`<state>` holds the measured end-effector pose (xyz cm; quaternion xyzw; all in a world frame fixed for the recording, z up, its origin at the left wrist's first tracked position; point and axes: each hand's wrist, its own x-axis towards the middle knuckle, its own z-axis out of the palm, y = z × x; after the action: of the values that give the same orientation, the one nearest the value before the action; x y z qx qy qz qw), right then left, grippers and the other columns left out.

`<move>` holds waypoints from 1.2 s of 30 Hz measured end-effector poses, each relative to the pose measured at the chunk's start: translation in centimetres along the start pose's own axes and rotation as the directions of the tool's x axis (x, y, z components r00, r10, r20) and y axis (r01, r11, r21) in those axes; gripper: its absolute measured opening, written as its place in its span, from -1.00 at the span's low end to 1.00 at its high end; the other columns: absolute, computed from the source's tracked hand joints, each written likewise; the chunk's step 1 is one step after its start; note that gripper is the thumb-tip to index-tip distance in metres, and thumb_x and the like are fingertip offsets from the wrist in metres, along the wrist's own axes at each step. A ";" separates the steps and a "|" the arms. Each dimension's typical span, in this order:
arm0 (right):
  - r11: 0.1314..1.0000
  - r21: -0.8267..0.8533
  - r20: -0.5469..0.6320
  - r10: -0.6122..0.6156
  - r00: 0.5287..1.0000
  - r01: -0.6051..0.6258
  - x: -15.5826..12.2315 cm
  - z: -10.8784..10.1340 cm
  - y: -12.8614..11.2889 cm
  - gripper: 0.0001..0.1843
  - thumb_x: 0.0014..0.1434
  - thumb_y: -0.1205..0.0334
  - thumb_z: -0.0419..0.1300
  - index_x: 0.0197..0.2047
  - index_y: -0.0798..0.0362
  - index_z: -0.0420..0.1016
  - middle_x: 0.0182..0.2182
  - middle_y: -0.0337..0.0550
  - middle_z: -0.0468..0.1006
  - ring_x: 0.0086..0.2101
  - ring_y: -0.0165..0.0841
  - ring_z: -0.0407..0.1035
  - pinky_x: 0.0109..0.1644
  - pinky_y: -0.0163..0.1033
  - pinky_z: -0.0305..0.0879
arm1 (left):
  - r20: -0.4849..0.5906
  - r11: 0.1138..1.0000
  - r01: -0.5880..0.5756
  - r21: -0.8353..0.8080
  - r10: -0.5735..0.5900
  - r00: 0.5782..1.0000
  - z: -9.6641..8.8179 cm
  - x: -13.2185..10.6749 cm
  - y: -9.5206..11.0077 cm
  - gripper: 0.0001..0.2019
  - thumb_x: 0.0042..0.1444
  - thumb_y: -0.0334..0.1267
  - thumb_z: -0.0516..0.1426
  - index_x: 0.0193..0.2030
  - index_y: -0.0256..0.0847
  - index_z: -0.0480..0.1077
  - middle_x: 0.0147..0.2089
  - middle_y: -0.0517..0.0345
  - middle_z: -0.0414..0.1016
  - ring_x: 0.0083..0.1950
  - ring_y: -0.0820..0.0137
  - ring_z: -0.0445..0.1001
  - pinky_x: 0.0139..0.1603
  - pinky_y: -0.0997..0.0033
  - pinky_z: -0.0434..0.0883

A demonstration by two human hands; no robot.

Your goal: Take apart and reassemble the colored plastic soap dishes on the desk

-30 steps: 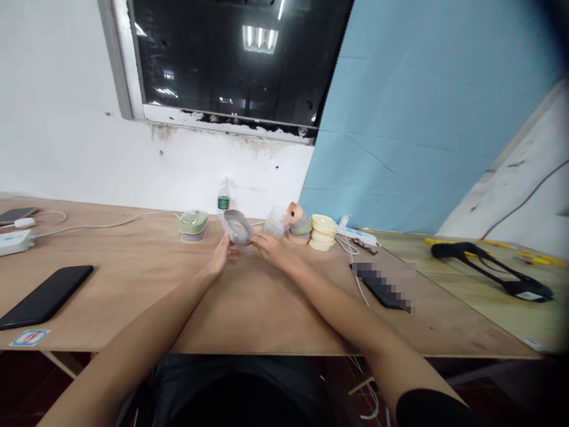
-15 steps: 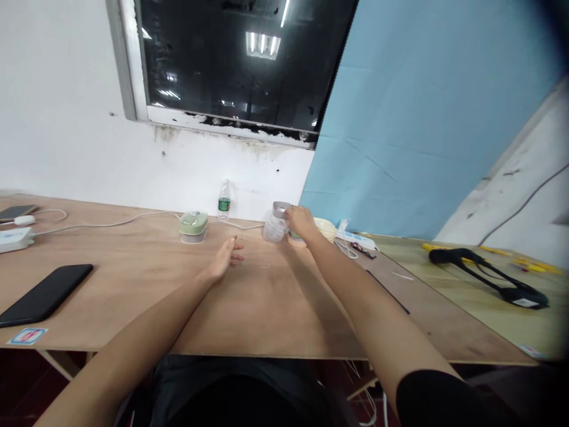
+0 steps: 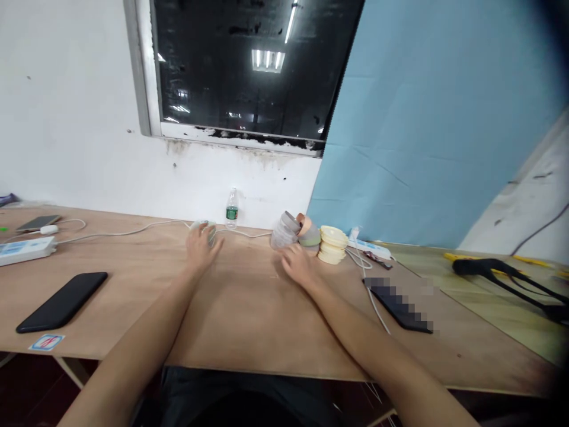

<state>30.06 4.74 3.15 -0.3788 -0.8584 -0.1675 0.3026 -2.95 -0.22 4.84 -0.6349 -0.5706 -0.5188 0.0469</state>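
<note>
In the head view, the left hand [image 3: 201,249] covers a small green-topped device [image 3: 210,228], its grip curled, the hold unclear. The right hand [image 3: 300,265], grip apart and empty, is nearer a clear plastic cup [image 3: 282,234], tilted at its eleven o'clock on the desk [image 3: 133,308].

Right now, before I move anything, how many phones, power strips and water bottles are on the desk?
Phones: 3 (black phone, pixelated phone, far-left phone)
Power strips: 2 (left power strip, right power strip)
Water bottles: 1 (water bottle)
Total: 6
</note>
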 end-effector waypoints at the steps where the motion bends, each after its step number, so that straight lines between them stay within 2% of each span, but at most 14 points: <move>1: 0.997 0.058 0.048 -0.052 0.998 0.049 -0.7 0.5 -0.7 -0.74 0.25 0.26 0.00 -0.12 0.04 0.49 -0.18 -0.02 0.50 -0.11 -0.18 0.29 0.04 -0.05 0.18 | -0.064 0.996 0.043 0.079 -0.038 0.997 -0.3 0.5 -1.0 -0.46 0.09 0.00 0.16 0.18 -0.17 0.29 0.33 -0.15 0.08 0.35 -0.03 0.02 0.33 -0.06 -0.03; 3: 0.983 0.158 0.107 -0.114 0.988 0.096 -1.5 1.0 -1.9 -0.76 0.27 0.25 0.01 -0.17 0.02 0.50 -0.22 -0.06 0.51 -0.13 -0.22 0.31 0.02 -0.06 0.21 | -0.138 0.975 0.135 0.174 -0.112 0.984 -0.5 1.0 -3.0 -0.36 0.04 0.04 0.19 0.23 -0.15 0.24 0.39 -0.19 -0.07 0.38 -0.10 -0.09 0.31 -0.14 -0.06; 4: 0.975 0.198 0.122 -0.125 0.985 0.100 -1.6 1.2 -2.4 -0.77 0.27 0.25 0.01 -0.18 0.02 0.50 -0.23 -0.07 0.51 -0.14 -0.23 0.32 0.02 -0.07 0.22 | -0.135 0.966 0.176 0.191 -0.151 0.979 -0.5 1.1 -3.9 -0.31 0.00 0.05 0.22 0.25 -0.15 0.21 0.39 -0.21 -0.11 0.39 -0.13 -0.12 0.30 -0.17 -0.06; 6: 0.964 0.251 0.136 -0.122 0.983 0.084 -1.5 1.4 -3.2 -0.79 0.27 0.25 0.03 -0.19 0.03 0.50 -0.25 -0.08 0.52 -0.16 -0.26 0.34 0.02 -0.07 0.23 | -0.055 0.955 0.238 0.179 -0.232 0.971 -0.1 1.1 -5.6 -0.24 -0.05 0.07 0.25 0.27 -0.16 0.18 0.40 -0.24 -0.13 0.38 -0.17 -0.09 0.28 -0.17 -0.01; 8: 0.955 0.286 0.168 -0.126 0.978 0.074 -1.3 1.5 -3.6 -0.81 0.26 0.25 0.06 -0.20 0.03 0.51 -0.27 -0.10 0.53 -0.18 -0.28 0.36 0.01 -0.09 0.24 | 0.054 0.953 0.273 0.130 -0.282 0.958 0.4 1.0 -6.8 -0.23 -0.05 0.05 0.26 0.27 -0.18 0.16 0.38 -0.25 -0.10 0.36 -0.11 -0.02 0.27 -0.07 0.08; 10: 0.950 0.306 0.202 -0.126 0.971 0.060 -1.3 1.6 -3.8 -0.82 0.25 0.25 0.08 -0.21 0.02 0.52 -0.28 -0.11 0.54 -0.19 -0.28 0.38 -0.01 -0.10 0.26 | 0.077 0.960 0.261 0.103 -0.270 0.960 0.8 1.0 -7.3 -0.23 -0.05 0.02 0.27 0.26 -0.23 0.14 0.36 -0.25 -0.03 0.37 -0.03 0.01 0.28 0.03 0.10; 15: 0.945 0.327 0.209 -0.088 0.974 0.015 -1.5 2.0 -3.8 -0.83 0.24 0.24 0.10 -0.23 0.01 0.53 -0.28 -0.11 0.55 -0.18 -0.29 0.39 -0.03 -0.14 0.28 | -0.108 0.970 0.184 0.162 -0.167 0.980 1.4 1.6 -7.4 -0.18 -0.05 0.05 0.27 0.26 -0.31 0.10 0.39 -0.30 -0.12 0.39 -0.04 -0.09 0.32 0.03 0.02; 20: 0.946 0.325 0.214 -0.076 0.974 0.003 -1.6 1.9 -4.0 -0.81 0.24 0.24 0.09 -0.23 0.03 0.54 -0.27 -0.10 0.56 -0.18 -0.28 0.39 -0.02 -0.13 0.28 | 0.012 0.971 0.222 0.092 -0.224 0.974 1.2 1.7 -7.7 -0.30 -0.01 -0.03 0.25 0.24 -0.23 0.18 0.22 -0.17 0.21 0.23 0.06 0.25 0.24 0.13 0.20; 23: 0.942 0.336 0.214 -0.055 0.975 -0.021 -1.5 1.6 -4.1 -0.81 0.23 0.22 0.11 -0.18 0.04 0.54 -0.23 -0.07 0.57 -0.15 -0.26 0.40 0.01 -0.11 0.28 | -0.072 0.971 0.219 0.100 -0.213 0.975 0.5 1.0 -6.9 -0.36 0.01 -0.03 0.22 0.23 -0.14 0.22 0.24 -0.11 0.18 0.23 0.06 0.25 0.24 0.12 0.21; 25: 0.937 0.345 0.208 -0.010 0.978 -0.064 -1.6 1.5 -4.1 -0.77 0.21 0.20 0.13 -0.11 0.05 0.52 -0.20 -0.05 0.57 -0.14 -0.25 0.40 0.00 -0.10 0.28 | -0.074 0.986 0.146 0.078 -0.140 0.987 0.2 0.4 -5.7 -0.37 0.03 -0.02 0.20 0.25 -0.10 0.20 0.29 -0.08 0.12 0.26 0.08 0.21 0.27 0.14 0.18; 27: 0.924 0.361 0.199 0.056 0.978 -0.126 -1.6 1.5 -3.9 -0.72 0.20 0.17 0.15 -0.04 0.05 0.50 -0.18 -0.04 0.56 -0.15 -0.24 0.41 -0.01 -0.10 0.29 | -0.014 0.999 0.039 0.028 -0.039 0.999 0.5 -0.2 -4.2 -0.35 0.03 0.01 0.20 0.25 -0.11 0.21 0.31 -0.08 0.10 0.29 0.08 0.18 0.29 0.16 0.17; 29: 0.900 0.390 0.187 0.129 0.974 -0.194 -1.7 1.6 -3.6 -0.66 0.20 0.12 0.15 0.02 0.04 0.46 -0.16 -0.04 0.56 -0.14 -0.23 0.42 0.00 -0.08 0.29 | 0.102 0.998 -0.059 -0.029 0.062 0.993 1.5 -1.0 -2.5 -0.34 0.01 0.04 0.22 0.24 -0.13 0.24 0.30 -0.09 0.13 0.29 0.06 0.18 0.29 0.15 0.16; 32: 0.850 0.446 0.157 0.235 0.959 -0.281 -1.8 2.0 -2.9 -0.53 0.23 0.02 0.11 0.14 0.04 0.35 -0.08 -0.01 0.53 -0.07 -0.21 0.40 0.06 -0.06 0.27 | 0.278 0.976 -0.173 -0.135 0.205 0.938 3.5 -2.4 -0.3 -0.34 0.00 0.08 0.22 0.23 -0.09 0.26 0.27 -0.06 0.21 0.27 0.08 0.23 0.29 0.11 0.18; 36: 0.773 0.515 0.145 0.348 0.926 -0.371 -1.9 2.6 -2.1 -0.44 0.26 -0.09 0.02 0.21 0.03 0.28 0.02 0.01 0.47 0.01 -0.19 0.35 0.12 -0.04 0.23 | 0.465 0.920 -0.324 -0.222 0.392 0.794 4.6 -4.2 1.9 -0.31 0.02 0.09 0.20 0.27 -0.08 0.21 0.29 -0.05 0.19 0.26 0.09 0.25 0.26 0.09 0.24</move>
<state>28.47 3.61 -0.20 -0.4397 -0.7886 0.1467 0.4041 2.16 -0.72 0.74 -0.8455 -0.3972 -0.3539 -0.0469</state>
